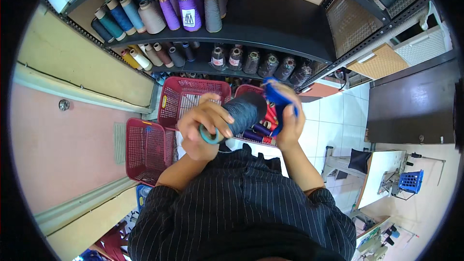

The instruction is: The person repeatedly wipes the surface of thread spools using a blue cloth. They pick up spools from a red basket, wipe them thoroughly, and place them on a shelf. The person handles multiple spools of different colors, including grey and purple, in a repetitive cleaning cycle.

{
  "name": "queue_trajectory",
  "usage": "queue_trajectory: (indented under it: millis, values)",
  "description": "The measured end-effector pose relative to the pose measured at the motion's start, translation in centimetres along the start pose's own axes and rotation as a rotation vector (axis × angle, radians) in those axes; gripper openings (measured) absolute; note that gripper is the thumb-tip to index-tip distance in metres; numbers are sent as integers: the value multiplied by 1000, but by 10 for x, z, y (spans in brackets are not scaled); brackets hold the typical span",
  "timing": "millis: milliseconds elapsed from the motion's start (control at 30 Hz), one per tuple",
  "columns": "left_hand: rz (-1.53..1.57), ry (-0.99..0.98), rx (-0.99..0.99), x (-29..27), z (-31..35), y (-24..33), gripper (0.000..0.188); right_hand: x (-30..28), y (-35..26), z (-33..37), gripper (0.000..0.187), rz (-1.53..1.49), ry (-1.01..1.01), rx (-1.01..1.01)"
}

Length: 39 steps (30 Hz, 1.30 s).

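Note:
My left hand [205,128] is wrapped round a large cone of dark blue-grey thread [241,115], held tilted in front of my chest. A teal ring [209,137] shows at the cone's near end, beside my fingers. In my right hand [293,124] is a bright blue cloth [278,99], gripped between thumb and fingers close to the cone's dark far end. The right fingers are partly smeared by motion. Below and behind the cone, a red plastic basket [247,88] holds several red and dark blue thread spools [263,129].
A black metal shelf [280,19] ahead carries many thread cones, purple, grey and blue [192,12] at the left. Wrapped dark cones [252,63] line the lower shelf. Two more red baskets [193,83] stand at the left on the floor. Sewing tables [382,174] are at the right.

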<state>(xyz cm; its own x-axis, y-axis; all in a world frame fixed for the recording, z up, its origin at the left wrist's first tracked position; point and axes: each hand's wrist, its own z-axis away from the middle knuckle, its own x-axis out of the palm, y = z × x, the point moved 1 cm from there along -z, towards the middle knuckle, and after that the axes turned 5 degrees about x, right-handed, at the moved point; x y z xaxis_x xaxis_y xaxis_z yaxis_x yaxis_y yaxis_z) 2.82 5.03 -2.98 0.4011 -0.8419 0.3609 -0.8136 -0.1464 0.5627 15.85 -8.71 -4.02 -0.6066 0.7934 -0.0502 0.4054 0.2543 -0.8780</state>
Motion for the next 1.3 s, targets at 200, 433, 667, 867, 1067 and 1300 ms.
queue_trajectory:
  millis: [200, 433, 667, 867, 1067, 1300]
  values:
    - [-198, -161, 160, -19, -23, 12, 53, 66, -6, -31, 45, 79, -440, -40]
    - [-31, -212, 416, -44, -38, 8, 47, 60, 65, -19, 62, -160, -422, 332]
    - [-157, -26, 210, -64, -39, 6, 52, 87, 27, -30, 38, -169, 37, 467]
    - [112, -356, 87, -79, -29, 33, 50, 97, -25, -41, 30, 243, -379, -64]
    - [274, -240, 393, -71, -24, 37, 59, 120, 3, -15, 32, 168, -447, 13]
    - [190, -480, 424, -98, -30, 58, 39, 140, 53, 16, 36, -366, -402, 549]
